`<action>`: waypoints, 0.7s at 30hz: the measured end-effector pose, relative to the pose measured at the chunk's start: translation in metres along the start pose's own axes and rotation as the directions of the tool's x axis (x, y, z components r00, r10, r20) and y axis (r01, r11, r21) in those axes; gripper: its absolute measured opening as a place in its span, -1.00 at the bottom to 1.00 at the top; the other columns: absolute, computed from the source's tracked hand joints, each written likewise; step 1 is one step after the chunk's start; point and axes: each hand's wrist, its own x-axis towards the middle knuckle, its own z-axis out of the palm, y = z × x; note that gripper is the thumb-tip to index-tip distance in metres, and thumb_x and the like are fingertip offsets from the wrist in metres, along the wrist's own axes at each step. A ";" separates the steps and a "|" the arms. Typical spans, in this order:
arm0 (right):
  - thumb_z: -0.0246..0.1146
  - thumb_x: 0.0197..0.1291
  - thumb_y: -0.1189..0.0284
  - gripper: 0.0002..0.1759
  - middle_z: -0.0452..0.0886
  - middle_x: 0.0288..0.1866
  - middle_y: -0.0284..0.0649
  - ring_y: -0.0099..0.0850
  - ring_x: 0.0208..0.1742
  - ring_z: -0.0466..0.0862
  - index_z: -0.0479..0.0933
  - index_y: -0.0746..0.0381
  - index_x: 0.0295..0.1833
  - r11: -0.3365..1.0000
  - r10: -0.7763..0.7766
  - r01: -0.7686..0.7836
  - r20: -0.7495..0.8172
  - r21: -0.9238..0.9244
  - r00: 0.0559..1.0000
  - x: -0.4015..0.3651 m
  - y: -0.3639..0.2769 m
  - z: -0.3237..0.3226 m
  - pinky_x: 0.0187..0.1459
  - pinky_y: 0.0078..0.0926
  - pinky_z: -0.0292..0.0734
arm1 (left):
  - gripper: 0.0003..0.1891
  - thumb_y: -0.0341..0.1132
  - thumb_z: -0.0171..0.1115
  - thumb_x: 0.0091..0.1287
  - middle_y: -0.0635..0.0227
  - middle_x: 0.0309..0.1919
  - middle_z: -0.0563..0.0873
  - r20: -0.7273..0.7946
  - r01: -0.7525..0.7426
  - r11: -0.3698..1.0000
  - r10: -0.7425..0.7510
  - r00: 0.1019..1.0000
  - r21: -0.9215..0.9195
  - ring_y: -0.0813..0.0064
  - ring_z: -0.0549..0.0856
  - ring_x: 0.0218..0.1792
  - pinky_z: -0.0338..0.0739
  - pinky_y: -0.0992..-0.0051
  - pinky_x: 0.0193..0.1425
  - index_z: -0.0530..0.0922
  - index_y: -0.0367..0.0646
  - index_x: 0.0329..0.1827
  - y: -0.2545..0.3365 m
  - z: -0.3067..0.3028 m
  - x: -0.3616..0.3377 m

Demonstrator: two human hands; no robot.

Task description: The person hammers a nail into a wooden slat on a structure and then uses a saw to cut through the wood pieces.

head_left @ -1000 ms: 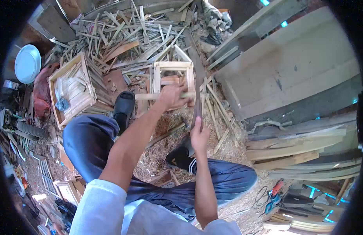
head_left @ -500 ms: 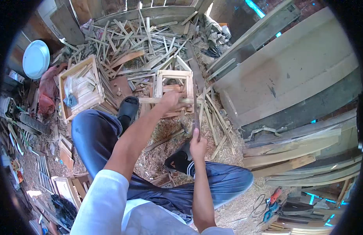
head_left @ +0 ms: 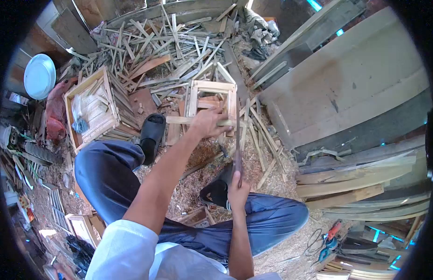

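Observation:
My left hand (head_left: 208,122) is wrapped over a light wooden strip (head_left: 179,120), pressing it across the near side of a small wooden frame (head_left: 212,86). In my right hand (head_left: 238,191) is the handle of a handsaw (head_left: 238,158). Its narrow dark blade points away from me, seen edge-on, and crosses the strip near its right end. How deep the teeth sit in the wood cannot be seen. Between my feet a hammer (head_left: 201,164) lies on the sawdust, partly behind my left forearm.
A wooden crate (head_left: 114,100) with plastic bags inside stands at left. Scrap sticks (head_left: 179,51) are heaped beyond the frame. Large boards (head_left: 347,84) lean at right, above stacked planks (head_left: 356,179). A corded power tool (head_left: 329,240) lies at lower right.
My right hand has drawn the saw back toward my body. The left hand keeps its hold on the strip. The whole view has shifted slightly.

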 end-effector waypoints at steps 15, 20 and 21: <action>0.00 0.49 0.04 -0.32 0.34 -0.71 -0.16 -0.39 -0.64 0.37 0.50 0.43 -0.49 0.998 0.030 -0.028 0.036 -0.055 0.999 0.060 -0.015 0.015 -0.52 -0.19 0.26 | -0.31 0.42 -0.07 0.32 0.19 0.26 0.55 0.271 0.178 0.984 -0.175 0.947 0.016 0.21 0.54 0.29 0.53 0.16 0.28 0.54 0.11 0.24 0.013 -0.019 0.009; 0.04 0.48 0.19 -0.46 0.41 -0.71 -0.07 -0.33 -0.67 0.41 0.55 0.44 -0.40 0.967 -0.252 0.255 -0.183 -0.008 0.950 0.001 0.021 0.022 -0.51 -0.20 0.34 | -0.35 0.35 -0.02 0.33 0.12 0.17 0.63 0.229 0.121 0.993 -0.119 0.966 0.003 0.14 0.65 0.14 0.60 0.11 0.13 0.54 0.10 0.25 0.015 -0.029 0.008; 0.04 0.48 0.19 -0.46 0.41 -0.71 -0.07 -0.33 -0.67 0.41 0.55 0.44 -0.40 0.965 -0.260 0.262 -0.179 -0.013 0.949 -0.001 0.022 0.017 -0.51 -0.20 0.34 | -0.35 0.35 -0.02 0.33 0.12 0.17 0.63 0.222 0.126 0.992 -0.122 0.967 -0.002 0.14 0.65 0.14 0.60 0.11 0.13 0.54 0.10 0.25 0.011 -0.023 0.009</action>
